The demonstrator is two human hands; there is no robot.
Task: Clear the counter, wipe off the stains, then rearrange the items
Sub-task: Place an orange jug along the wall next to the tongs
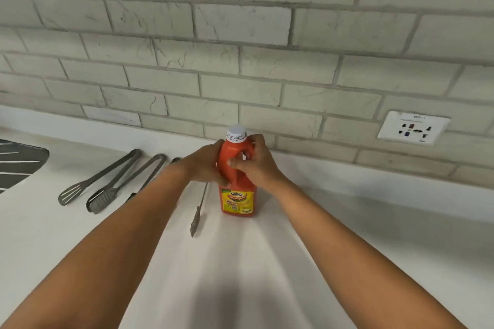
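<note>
Ketchup bottle stands upright on our white surface near the tiled wall; our left hand and right hand each wrap a grip round its neck, tongs lying just left.

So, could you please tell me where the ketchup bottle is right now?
In the head view, the ketchup bottle stands upright mid-counter near the tiled wall, held by the left hand and right hand, with tongs lying just to its left.
</note>
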